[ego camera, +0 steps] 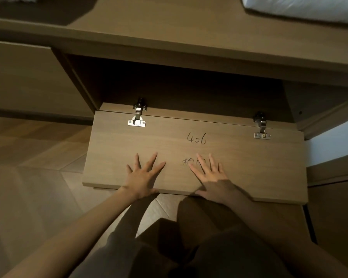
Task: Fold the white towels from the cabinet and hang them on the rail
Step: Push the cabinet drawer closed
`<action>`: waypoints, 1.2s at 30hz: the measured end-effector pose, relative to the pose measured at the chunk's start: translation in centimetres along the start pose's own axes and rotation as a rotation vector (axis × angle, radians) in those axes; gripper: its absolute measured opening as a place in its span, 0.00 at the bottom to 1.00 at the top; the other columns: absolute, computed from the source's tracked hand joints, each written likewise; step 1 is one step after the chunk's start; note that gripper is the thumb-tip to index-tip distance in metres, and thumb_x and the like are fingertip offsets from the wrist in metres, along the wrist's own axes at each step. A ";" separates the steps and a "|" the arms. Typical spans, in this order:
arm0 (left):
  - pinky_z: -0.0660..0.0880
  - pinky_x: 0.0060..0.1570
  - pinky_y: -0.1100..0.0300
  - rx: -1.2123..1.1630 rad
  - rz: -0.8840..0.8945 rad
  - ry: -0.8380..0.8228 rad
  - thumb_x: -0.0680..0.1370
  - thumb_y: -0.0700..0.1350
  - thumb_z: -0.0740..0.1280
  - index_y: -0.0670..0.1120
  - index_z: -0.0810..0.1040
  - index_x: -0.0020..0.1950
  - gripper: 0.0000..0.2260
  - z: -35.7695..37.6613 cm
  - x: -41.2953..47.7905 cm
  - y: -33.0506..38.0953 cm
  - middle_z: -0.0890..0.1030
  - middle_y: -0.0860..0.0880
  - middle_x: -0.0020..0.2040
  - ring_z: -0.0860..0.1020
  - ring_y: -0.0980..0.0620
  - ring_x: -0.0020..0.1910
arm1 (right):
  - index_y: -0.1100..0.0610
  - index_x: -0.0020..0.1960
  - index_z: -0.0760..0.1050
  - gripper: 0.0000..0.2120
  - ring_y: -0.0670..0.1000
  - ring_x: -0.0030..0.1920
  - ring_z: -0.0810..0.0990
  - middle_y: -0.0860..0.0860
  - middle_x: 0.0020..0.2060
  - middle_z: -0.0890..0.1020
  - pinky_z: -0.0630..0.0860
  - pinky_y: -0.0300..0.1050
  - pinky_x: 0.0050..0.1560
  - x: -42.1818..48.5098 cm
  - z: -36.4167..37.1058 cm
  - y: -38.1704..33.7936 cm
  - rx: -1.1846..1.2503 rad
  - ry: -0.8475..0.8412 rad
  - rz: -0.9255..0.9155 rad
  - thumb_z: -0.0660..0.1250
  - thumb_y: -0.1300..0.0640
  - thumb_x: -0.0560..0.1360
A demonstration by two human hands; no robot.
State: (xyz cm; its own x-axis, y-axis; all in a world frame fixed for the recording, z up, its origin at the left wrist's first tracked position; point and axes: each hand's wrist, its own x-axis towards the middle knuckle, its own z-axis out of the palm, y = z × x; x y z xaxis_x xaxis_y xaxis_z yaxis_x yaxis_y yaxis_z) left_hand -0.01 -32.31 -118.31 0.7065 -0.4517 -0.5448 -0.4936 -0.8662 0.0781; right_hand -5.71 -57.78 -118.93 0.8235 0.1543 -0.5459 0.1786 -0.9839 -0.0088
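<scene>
At the bottom of the frame are your bent legs in dark trousers (209,243), over a pale wood floor (28,157). Both bare forearms reach up from the lower corners towards the middle.

Your left hand (143,177) lies palm down on a wooden cabinet door (249,167) that hangs open like a flap towards you. Its grip is wide open, fingers spread and straight, holding nothing, with the heel of the palm at the door's near edge. Your right hand (211,177) lies just beside it, to the right of centre, and apart from it. Its grip is equally open and holds nothing, and its fingers cover part of some dark handwriting.

Just above your right hand, the number 406 (196,138) is written by hand on the door. Along the door's far edge sit two metal hinges, the left hinge (137,117) above your left hand and the right hinge (261,127) towards the right side.

Beyond the hinges is the cabinet opening (179,87), too dark to see inside.

Above it, across the upper part of the frame, runs the brown table top (169,33). In the upper right corner a white folded cloth (309,9) rests on it, cut off by the frame; whether it is a towel cannot be told. In the upper left corner lies a dark mat (38,13).
</scene>
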 end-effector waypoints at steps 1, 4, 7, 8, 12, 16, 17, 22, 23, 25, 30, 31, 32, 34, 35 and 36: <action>0.53 0.69 0.30 0.018 -0.010 0.010 0.74 0.62 0.66 0.62 0.35 0.76 0.44 0.4 0.0 0.0 0.31 0.53 0.76 0.37 0.28 0.73 | 0.43 0.73 0.26 0.50 0.67 0.73 0.29 0.53 0.73 0.25 0.42 0.70 0.72 0.0 0.2 -0.3 -0.012 -0.010 0.018 0.65 0.37 0.74; 0.56 0.66 0.30 0.097 -0.042 0.056 0.73 0.59 0.70 0.62 0.30 0.74 0.50 1.4 -0.1 0.1 0.28 0.50 0.75 0.38 0.26 0.72 | 0.45 0.69 0.18 0.59 0.69 0.70 0.26 0.56 0.70 0.21 0.43 0.72 0.70 0.1 0.6 -1.6 -0.014 -0.035 0.079 0.72 0.47 0.73; 0.62 0.64 0.31 0.209 -0.067 0.121 0.74 0.51 0.71 0.61 0.24 0.71 0.53 2.2 0.0 0.0 0.25 0.47 0.74 0.42 0.24 0.72 | 0.47 0.62 0.10 0.65 0.71 0.67 0.24 0.58 0.65 0.17 0.45 0.74 0.70 0.4 1.1 -2.3 -0.041 0.004 0.122 0.73 0.61 0.72; 0.63 0.64 0.32 0.234 -0.069 0.134 0.75 0.48 0.70 0.60 0.23 0.71 0.52 2.3 0.0 -0.1 0.25 0.47 0.73 0.43 0.24 0.72 | 0.47 0.61 0.10 0.64 0.71 0.66 0.24 0.58 0.64 0.17 0.45 0.75 0.70 0.4 1.2 -2.4 -0.039 0.017 0.123 0.72 0.64 0.72; 0.65 0.63 0.32 0.277 -0.062 0.186 0.76 0.41 0.69 0.59 0.24 0.72 0.51 2.7 -0.1 0.1 0.25 0.45 0.73 0.47 0.22 0.71 | 0.48 0.66 0.14 0.60 0.72 0.67 0.24 0.60 0.66 0.18 0.44 0.74 0.71 0.3 1.9 -2.6 -0.054 0.057 0.102 0.66 0.72 0.71; 0.64 0.65 0.34 0.286 -0.056 0.202 0.75 0.40 0.69 0.58 0.24 0.72 0.52 2.4 -0.8 0.3 0.25 0.45 0.73 0.48 0.23 0.71 | 0.48 0.73 0.23 0.54 0.71 0.71 0.30 0.60 0.71 0.25 0.44 0.70 0.73 -1.0 1.2 -2.5 -0.056 0.064 0.050 0.64 0.72 0.72; 0.63 0.67 0.34 0.287 -0.051 0.189 0.76 0.39 0.69 0.59 0.24 0.72 0.52 2.1 -1.2 0.3 0.26 0.46 0.73 0.47 0.23 0.72 | 0.48 0.74 0.24 0.54 0.71 0.72 0.31 0.60 0.72 0.26 0.44 0.69 0.73 -1.6 0.8 -2.3 -0.063 0.053 0.034 0.64 0.71 0.72; 0.62 0.69 0.38 0.242 -0.018 0.067 0.75 0.39 0.69 0.61 0.32 0.75 0.48 -1.5 -3.5 -0.1 0.36 0.47 0.78 0.48 0.28 0.74 | 0.46 0.76 0.30 0.47 0.63 0.77 0.42 0.53 0.75 0.34 0.49 0.58 0.75 -5.0 -2.0 -1.1 -0.060 0.056 -0.094 0.66 0.59 0.76; 0.64 0.69 0.40 0.234 0.000 0.045 0.75 0.40 0.70 0.61 0.35 0.76 0.47 -2.7 -4.0 -0.3 0.39 0.48 0.79 0.50 0.29 0.74 | 0.46 0.76 0.32 0.45 0.61 0.77 0.44 0.52 0.77 0.37 0.52 0.56 0.75 -5.8 -3.1 -0.9 -0.061 0.046 -0.119 0.65 0.58 0.77; 0.67 0.68 0.46 0.207 0.047 0.008 0.74 0.42 0.72 0.62 0.40 0.77 0.46 -5.2 -5.0 -0.5 0.45 0.49 0.79 0.56 0.33 0.74 | 0.46 0.78 0.37 0.41 0.58 0.77 0.51 0.49 0.78 0.42 0.60 0.52 0.73 -7.2 -5.6 -0.6 -0.063 0.012 -0.160 0.63 0.57 0.79; 0.68 0.66 0.56 0.222 0.142 -0.013 0.73 0.44 0.73 0.57 0.56 0.77 0.38 -12.0 -7.0 -1.0 0.66 0.49 0.73 0.69 0.49 0.68 | 0.43 0.78 0.50 0.33 0.41 0.46 0.77 0.46 0.76 0.60 0.76 0.35 0.52 -9.6 -11.9 0.2 -0.056 0.064 -0.175 0.63 0.53 0.79; 0.69 0.65 0.57 0.219 0.141 0.004 0.73 0.45 0.73 0.56 0.60 0.75 0.35 -13.3 -7.4 -1.0 0.71 0.50 0.70 0.71 0.50 0.66 | 0.43 0.77 0.52 0.32 0.40 0.39 0.76 0.45 0.75 0.63 0.77 0.35 0.49 -10.1 -13.1 0.4 -0.057 0.095 -0.176 0.64 0.53 0.79; 0.70 0.63 0.58 0.218 0.134 0.032 0.73 0.45 0.73 0.55 0.64 0.74 0.32 -14.6 -7.8 -1.0 0.74 0.50 0.67 0.73 0.51 0.64 | 0.43 0.76 0.55 0.30 0.39 0.39 0.76 0.45 0.74 0.66 0.78 0.35 0.49 -10.4 -14.0 0.6 -0.053 0.142 -0.182 0.64 0.53 0.79; 0.70 0.62 0.59 0.241 0.117 0.088 0.74 0.44 0.72 0.52 0.68 0.72 0.27 -17.1 -8.8 -1.0 0.76 0.50 0.64 0.74 0.51 0.63 | 0.44 0.74 0.61 0.28 0.40 0.53 0.79 0.45 0.70 0.71 0.75 0.35 0.56 -10.8 -15.5 1.5 -0.033 0.271 -0.211 0.66 0.56 0.78; 0.71 0.62 0.59 0.263 0.116 0.124 0.75 0.43 0.71 0.52 0.69 0.71 0.26 -18.1 -9.2 -1.0 0.76 0.49 0.64 0.74 0.50 0.63 | 0.46 0.73 0.65 0.26 0.41 0.60 0.77 0.45 0.69 0.73 0.73 0.36 0.59 -11.0 -16.0 2.0 -0.028 0.341 -0.231 0.67 0.57 0.77; 0.71 0.62 0.58 0.280 0.115 0.171 0.76 0.43 0.69 0.53 0.69 0.71 0.25 -19.0 -9.3 -1.1 0.76 0.49 0.65 0.74 0.50 0.63 | 0.47 0.71 0.68 0.25 0.43 0.64 0.76 0.46 0.68 0.74 0.73 0.37 0.61 -11.0 -16.5 2.5 -0.024 0.414 -0.251 0.68 0.59 0.76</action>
State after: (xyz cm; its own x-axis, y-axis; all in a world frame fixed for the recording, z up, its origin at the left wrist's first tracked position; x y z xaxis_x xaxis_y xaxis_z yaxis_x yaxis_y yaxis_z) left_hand 3.54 -31.19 -97.48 0.7011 -0.5929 -0.3962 -0.6784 -0.7258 -0.1144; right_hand -5.44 -60.42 -99.10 0.8975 0.4146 -0.1502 0.4076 -0.9100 -0.0761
